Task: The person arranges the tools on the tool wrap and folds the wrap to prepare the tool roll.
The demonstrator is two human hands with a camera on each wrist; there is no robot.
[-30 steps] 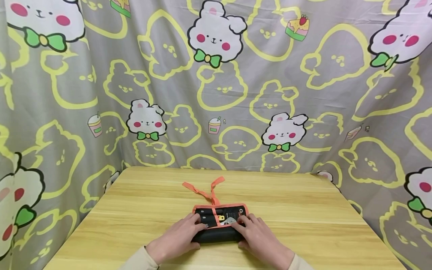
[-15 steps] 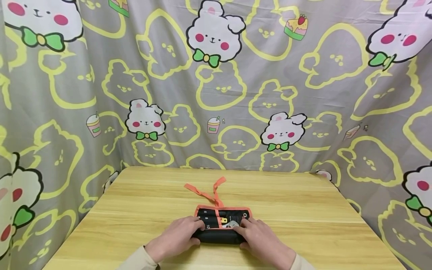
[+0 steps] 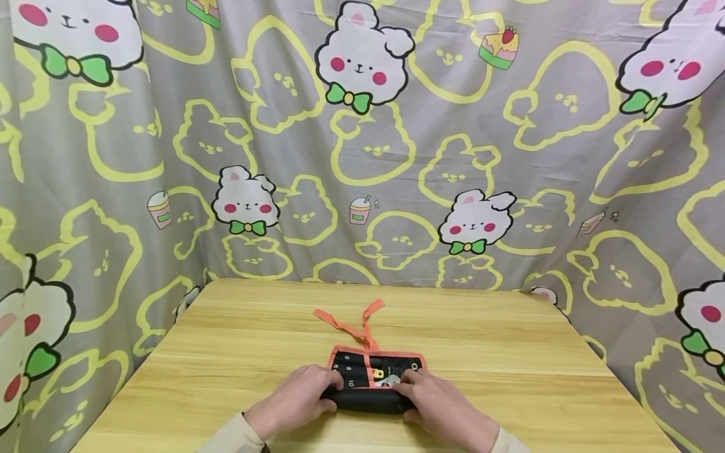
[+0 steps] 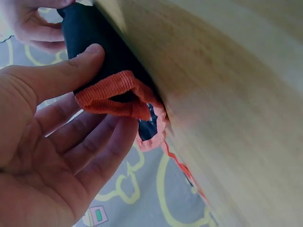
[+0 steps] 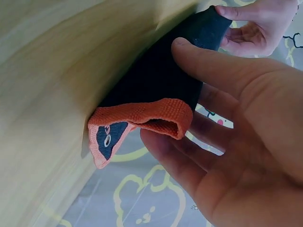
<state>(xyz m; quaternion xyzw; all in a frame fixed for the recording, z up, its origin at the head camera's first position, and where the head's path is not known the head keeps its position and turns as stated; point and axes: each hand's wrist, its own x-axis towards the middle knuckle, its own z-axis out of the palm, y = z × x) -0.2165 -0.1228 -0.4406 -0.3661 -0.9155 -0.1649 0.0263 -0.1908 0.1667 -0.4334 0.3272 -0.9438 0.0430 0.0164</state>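
A black tool roll with orange edging lies partly rolled on the table, its thick folded part at the near side. The numbers 6, 8 and 10 mark its left pockets; a silver wrench head and a yellow-ended tool show in the open part. My left hand holds the left end of the fold. At the right end, my right hand grips it likewise. Both wrist views show the thumb on the outside of the roll and the fingers curving around its orange-bound end.
Two orange tie straps stretch from the roll's far edge across the wooden table. A grey curtain printed with cartoon faces hangs behind the table and along both sides.
The tool roll and its straps have shifted slightly to the right, and its open part sits a little nearer. Both hands keep their hold on the fold's ends.
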